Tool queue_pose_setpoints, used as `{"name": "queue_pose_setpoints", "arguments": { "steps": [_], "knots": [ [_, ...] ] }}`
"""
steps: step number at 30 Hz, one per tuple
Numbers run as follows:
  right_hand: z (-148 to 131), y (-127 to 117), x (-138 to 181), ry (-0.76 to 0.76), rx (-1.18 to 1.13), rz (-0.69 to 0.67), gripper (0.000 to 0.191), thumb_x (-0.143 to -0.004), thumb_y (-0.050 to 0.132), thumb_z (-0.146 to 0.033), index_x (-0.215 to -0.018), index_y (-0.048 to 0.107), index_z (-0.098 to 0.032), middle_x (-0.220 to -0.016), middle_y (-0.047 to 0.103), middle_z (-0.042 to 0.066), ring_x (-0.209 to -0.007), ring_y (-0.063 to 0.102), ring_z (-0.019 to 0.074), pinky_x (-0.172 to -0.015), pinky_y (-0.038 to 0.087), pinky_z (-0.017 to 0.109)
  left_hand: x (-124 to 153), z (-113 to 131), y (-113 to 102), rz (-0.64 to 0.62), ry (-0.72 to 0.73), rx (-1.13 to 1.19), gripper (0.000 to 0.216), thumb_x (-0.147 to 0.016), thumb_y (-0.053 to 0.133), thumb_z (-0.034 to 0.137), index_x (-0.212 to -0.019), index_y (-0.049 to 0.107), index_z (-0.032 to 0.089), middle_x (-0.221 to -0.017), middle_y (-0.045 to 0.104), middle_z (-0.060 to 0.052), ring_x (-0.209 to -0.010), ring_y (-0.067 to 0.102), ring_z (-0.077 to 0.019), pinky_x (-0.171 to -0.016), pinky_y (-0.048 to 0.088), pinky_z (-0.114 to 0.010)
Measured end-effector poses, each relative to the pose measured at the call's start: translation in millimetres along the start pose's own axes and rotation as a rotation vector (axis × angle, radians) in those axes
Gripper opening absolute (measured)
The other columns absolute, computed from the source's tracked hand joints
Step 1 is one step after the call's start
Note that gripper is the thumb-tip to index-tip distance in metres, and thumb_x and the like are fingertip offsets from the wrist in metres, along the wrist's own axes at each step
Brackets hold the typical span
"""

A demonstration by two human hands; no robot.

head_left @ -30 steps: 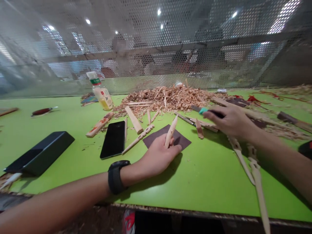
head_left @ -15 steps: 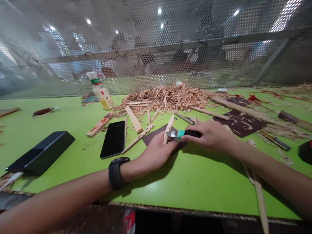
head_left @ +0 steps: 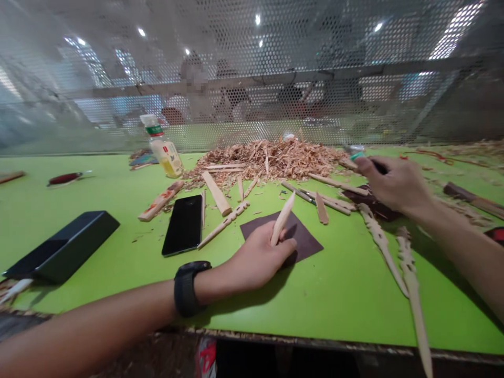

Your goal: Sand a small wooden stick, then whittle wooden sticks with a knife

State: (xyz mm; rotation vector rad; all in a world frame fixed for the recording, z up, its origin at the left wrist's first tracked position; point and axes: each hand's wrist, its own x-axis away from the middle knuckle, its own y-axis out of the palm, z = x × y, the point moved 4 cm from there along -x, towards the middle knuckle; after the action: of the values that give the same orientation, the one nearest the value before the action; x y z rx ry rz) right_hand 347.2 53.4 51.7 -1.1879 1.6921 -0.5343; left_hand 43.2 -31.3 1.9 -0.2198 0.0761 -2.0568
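Note:
My left hand (head_left: 258,252), with a dark watch on its wrist, is closed around a pale pointed wooden stick (head_left: 284,216), tip up and tilted right. Under that hand lies a dark square of sandpaper (head_left: 309,245). My right hand (head_left: 397,184) is raised at the right, closed on a utility knife (head_left: 357,155) with a teal collar; much of its handle is hidden by the fingers. Below the right hand lie two carved wooden sticks with notched ends, one (head_left: 380,239) beside the other (head_left: 411,278).
Wood shavings (head_left: 271,157) are heaped before the perforated screen (head_left: 252,100). A phone (head_left: 183,224), a drink bottle (head_left: 163,149), a flat wood strip (head_left: 216,193) and a dark stand (head_left: 66,247) are to the left. Carving tools (head_left: 297,192) lie in the middle.
My right hand has lifted the knife off the stick and carried it away to the right and farther back. My left hand still holds the stick, now leaning more to the right.

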Motion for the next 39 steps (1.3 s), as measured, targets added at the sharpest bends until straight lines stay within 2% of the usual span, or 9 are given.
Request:
{"name": "queue_pose_setpoints", "arguments": {
  "steps": [4, 8, 11, 17, 21, 25, 28, 32, 39],
  "knots": [
    [-60.7, 40.8, 28.7, -0.262, -0.121, -0.337, 0.078, -0.098, 0.033, -0.087, -0.087, 0.073, -0.021, -0.060, 0.062, 0.005, -0.045, 0.047, 0.0166, -0.047, 0.030, 0.032, -7.0, 0.9, -4.2, 0.031, 0.019, 0.024, 0.026, -0.093, 0.066, 0.030, -0.083, 0.043, 0.024, -0.059, 0.043, 0.010, -0.047, 0.039, -0.0078, -0.048, 0.031, -0.021],
    [-95.4, 62.0, 52.7, -0.473, -0.095, -0.426, 0.070, -0.103, 0.036, -0.078, -0.091, 0.076, -0.022, -0.076, 0.074, 0.007, -0.066, 0.061, 0.0213, -0.060, 0.037, 0.032, -11.7, 3.5, -6.7, 0.058, 0.077, 0.060, 0.015, -0.095, 0.065, 0.028, -0.087, 0.053, 0.022, -0.056, 0.044, 0.010, -0.045, 0.035, -0.0079, -0.047, 0.030, -0.021],
    [-94.1, 64.9, 55.7, -0.479, -0.008, -0.406, 0.067, -0.105, 0.037, -0.074, -0.095, 0.078, -0.022, -0.082, 0.077, 0.009, -0.075, 0.065, 0.0248, -0.062, 0.037, 0.032, -13.4, 4.6, -7.6, 0.068, 0.084, 0.049, 0.013, -0.094, 0.064, 0.027, -0.087, 0.055, 0.022, -0.055, 0.045, 0.009, -0.045, 0.036, -0.0084, -0.048, 0.029, -0.022],
    [-80.3, 59.5, 40.0, -0.494, 0.023, -0.406, 0.066, -0.101, 0.042, -0.078, -0.100, 0.081, -0.026, -0.081, 0.078, 0.008, -0.064, 0.064, 0.0214, -0.057, 0.035, 0.030, -12.1, 4.0, -8.1, 0.071, 0.033, -0.013, 0.013, -0.097, 0.060, 0.027, -0.088, 0.051, 0.023, -0.054, 0.042, 0.010, -0.044, 0.033, -0.0086, -0.047, 0.027, -0.023],
    [-32.5, 39.2, 13.6, -0.114, 0.097, -0.362, 0.080, -0.100, 0.035, -0.083, -0.113, 0.081, -0.020, -0.059, 0.066, 0.007, -0.044, 0.047, 0.0185, -0.047, 0.031, 0.033, -6.6, -0.3, -7.0, 0.073, 0.013, -0.064, 0.029, -0.097, 0.062, 0.033, -0.080, 0.039, 0.024, -0.060, 0.038, 0.010, -0.047, 0.034, -0.0074, -0.048, 0.026, -0.022],
    [-17.6, 24.6, 7.5, -0.052, 0.033, -0.197, 0.083, -0.098, 0.033, -0.087, -0.104, 0.078, -0.017, -0.066, 0.066, 0.011, -0.052, 0.051, 0.0197, -0.051, 0.032, 0.035, -5.4, -2.6, -5.8, 0.043, 0.025, -0.064, 0.030, -0.096, 0.063, 0.036, -0.082, 0.038, 0.025, -0.059, 0.038, 0.011, -0.047, 0.037, -0.0077, -0.049, 0.028, -0.022],
    [-48.0, 44.7, 25.6, -0.204, -0.109, -0.370, 0.085, -0.098, 0.026, -0.088, -0.087, 0.074, -0.019, -0.065, 0.064, 0.008, -0.047, 0.045, 0.0164, -0.049, 0.031, 0.032, -8.3, -1.4, -7.3, 0.067, 0.038, -0.029, 0.029, -0.094, 0.065, 0.032, -0.083, 0.039, 0.024, -0.057, 0.040, 0.012, -0.046, 0.037, -0.0075, -0.049, 0.029, -0.022],
    [-92.5, 64.3, 54.3, -0.518, -0.130, -0.485, 0.073, -0.102, 0.035, -0.080, -0.090, 0.075, -0.021, -0.072, 0.070, 0.006, -0.064, 0.059, 0.0199, -0.061, 0.036, 0.031, -10.5, 1.4, -4.5, 0.030, 0.066, 0.012, 0.019, -0.096, 0.062, 0.031, -0.088, 0.048, 0.023, -0.054, 0.044, 0.011, -0.044, 0.036, -0.0077, -0.048, 0.029, -0.022],
    [-78.1, 62.7, 48.3, -0.499, 0.044, -0.412, 0.073, -0.102, 0.035, -0.080, -0.100, 0.079, -0.021, -0.080, 0.073, 0.011, -0.069, 0.061, 0.0231, -0.061, 0.034, 0.031, -9.7, 3.5, -3.8, 0.027, 0.047, -0.020, 0.013, -0.097, 0.060, 0.025, -0.090, 0.049, 0.022, -0.054, 0.044, 0.011, -0.043, 0.035, -0.0072, -0.046, 0.028, -0.022]
  ]
}}
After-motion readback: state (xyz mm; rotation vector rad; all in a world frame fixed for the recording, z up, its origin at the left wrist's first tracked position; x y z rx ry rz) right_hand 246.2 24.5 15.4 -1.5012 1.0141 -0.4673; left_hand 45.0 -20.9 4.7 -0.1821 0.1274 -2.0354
